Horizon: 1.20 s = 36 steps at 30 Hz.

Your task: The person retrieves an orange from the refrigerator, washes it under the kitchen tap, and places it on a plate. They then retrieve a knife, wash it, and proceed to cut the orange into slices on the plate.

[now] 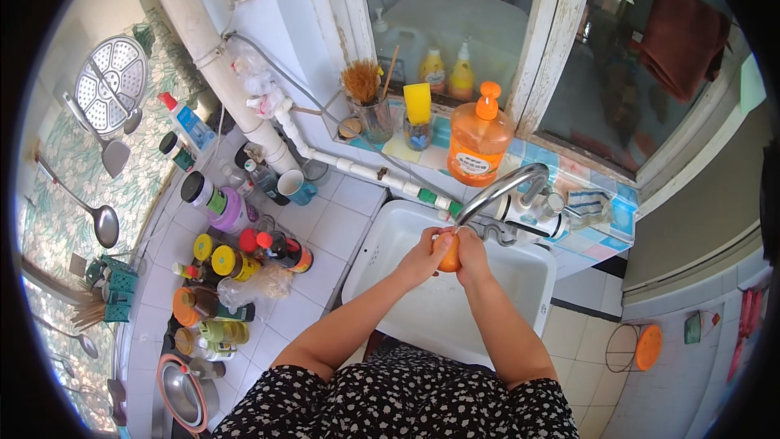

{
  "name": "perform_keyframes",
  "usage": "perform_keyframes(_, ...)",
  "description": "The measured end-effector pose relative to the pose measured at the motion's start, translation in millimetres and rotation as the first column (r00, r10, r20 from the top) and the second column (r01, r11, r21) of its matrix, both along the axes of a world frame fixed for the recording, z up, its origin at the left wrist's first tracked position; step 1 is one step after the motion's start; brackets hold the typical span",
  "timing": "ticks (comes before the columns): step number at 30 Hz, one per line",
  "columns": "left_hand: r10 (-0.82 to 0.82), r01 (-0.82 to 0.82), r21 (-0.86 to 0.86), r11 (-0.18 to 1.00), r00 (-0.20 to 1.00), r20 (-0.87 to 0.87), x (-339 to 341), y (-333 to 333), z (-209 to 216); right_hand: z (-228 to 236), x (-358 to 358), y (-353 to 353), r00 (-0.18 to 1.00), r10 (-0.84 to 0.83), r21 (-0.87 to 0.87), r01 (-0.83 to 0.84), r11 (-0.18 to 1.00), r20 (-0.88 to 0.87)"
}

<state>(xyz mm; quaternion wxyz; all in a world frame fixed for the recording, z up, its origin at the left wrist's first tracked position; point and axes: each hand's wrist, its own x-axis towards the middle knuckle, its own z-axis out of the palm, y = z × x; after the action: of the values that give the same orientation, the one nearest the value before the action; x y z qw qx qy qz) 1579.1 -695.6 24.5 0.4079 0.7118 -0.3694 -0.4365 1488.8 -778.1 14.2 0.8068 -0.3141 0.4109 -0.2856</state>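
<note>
Over the white sink (370, 276), both my hands are wrapped round a smooth, rounded orange-coloured fruit or vegetable (448, 255). Its exact kind is partly hidden by my fingers. My left hand (424, 257) closes on it from the left, and my right hand (469, 255) from the right. Just above my fingers ends the spout of the curved metal tap (502, 187). I cannot make out whether water is running.
On the ledge behind the sink stand an orange pump bottle (479, 142), a yellow sponge (418, 103) in a glass and a brush (362, 81) in another. Bottles and jars (231, 260) crowd the tiled counter at left, with a blue cup (296, 185) and metal bowls (183, 390).
</note>
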Motion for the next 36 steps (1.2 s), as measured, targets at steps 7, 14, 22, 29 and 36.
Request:
perform_keyframes(7, 0.183, -0.138, 0.126, 0.982, 0.589, -0.787, 22, 2, 2, 10, -7, 20, 0.975, 0.165, -0.708, -0.221, 0.671, -0.148)
perform_keyframes(14, 0.155, -0.032, 0.173, 0.984, 0.62, -0.769, 7, -4, 5, 11, -8, 22, 0.971, -0.078, -0.737, -0.12, 0.665, -0.228)
perform_keyframes(22, 0.065, -0.047, 0.051, 0.998, 0.389, -0.919, 3, -3, 8, 14, -10, 25, 0.981, -0.186, -0.679, 0.106, 0.727, -0.046)
perform_keyframes(29, 0.044, -0.168, -0.02, 0.986, 0.368, -0.929, 2, -2, 0, -3, -15, 22, 0.997, -0.046, -0.591, 0.072, 0.803, 0.058)
perform_keyframes(36, 0.204, -0.332, 0.044, 0.942, 0.464, -0.862, -1, -4, 7, 2, -3, 22, 1.0, 0.012, -0.491, -0.025, 0.871, -0.029)
